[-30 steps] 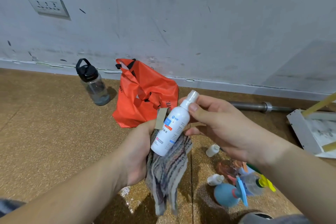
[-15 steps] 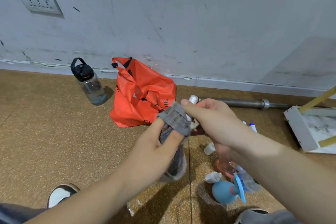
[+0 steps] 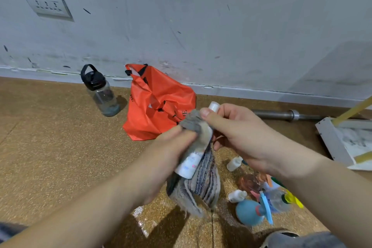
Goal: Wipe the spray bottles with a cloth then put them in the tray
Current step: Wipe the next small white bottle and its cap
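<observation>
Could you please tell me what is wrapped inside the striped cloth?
A white spray bottle: its cap and labelled base show; the cloth and left hand cover its middle.

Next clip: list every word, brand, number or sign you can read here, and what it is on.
Nothing can be read for certain.
white spray bottle: blue and pink label print, blurred.
orange bag: dark print by the handles, partly hidden, too small.
small bottles on the floor: no print legible.

A gym-like room: speckled rubbery floor [image 3: 50, 147], a steel barbell [image 3: 281, 115] lying along a scuffed grey wall [image 3: 201, 26], a sports water bottle [image 3: 100, 94]
</observation>
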The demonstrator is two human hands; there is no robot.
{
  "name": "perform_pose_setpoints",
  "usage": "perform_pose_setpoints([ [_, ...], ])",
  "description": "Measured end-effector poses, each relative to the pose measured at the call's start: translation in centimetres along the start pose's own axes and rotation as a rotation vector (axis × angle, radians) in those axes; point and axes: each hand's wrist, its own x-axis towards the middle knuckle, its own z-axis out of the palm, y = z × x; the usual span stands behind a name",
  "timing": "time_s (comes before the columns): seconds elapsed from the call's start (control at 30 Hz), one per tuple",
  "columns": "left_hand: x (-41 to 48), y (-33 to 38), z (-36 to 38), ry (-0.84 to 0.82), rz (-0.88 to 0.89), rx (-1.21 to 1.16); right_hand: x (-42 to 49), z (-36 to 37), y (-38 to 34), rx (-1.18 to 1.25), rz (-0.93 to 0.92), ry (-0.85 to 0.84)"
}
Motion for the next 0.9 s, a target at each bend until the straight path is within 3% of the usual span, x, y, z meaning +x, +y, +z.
perform_pose_setpoints([
  [0.07,-0.6,-0.4,0.6,0.101,0.243,0.363,0.0,0.4,0.6,-0.063,0.016,0.088],
  [0.13,-0.4,-0.7,0.5,0.104,0.313,0.389,0.1,0.5,0.7,0.002,0.066,0.065],
  [0.3,0.5,0.8,-0.1,0.022,-0.050,-0.078,0.3,-0.8,-0.6,0.150,0.100,-0.172],
  [0.4,0.4,1.0,-0.6,-0.021,-0.160,-0.265,0.0,-1.0,-0.9,0.163,0.061,-0.248],
  [0.67,1.0,-0.9,-0.5,0.257,-0.084,-0.043,0.4,-0.6,-0.4,0.060,-0.044,0.140],
  [0.73,0.8,-1.2,-0.2,0.250,-0.126,-0.065,0.1,-0.3,-0.2,0.060,-0.075,0.133],
  [0.9,1.1,-1.0,-0.4,0.230,-0.130,-0.125,-0.5,-0.3,-0.6,0.005,-0.148,-0.076],
])
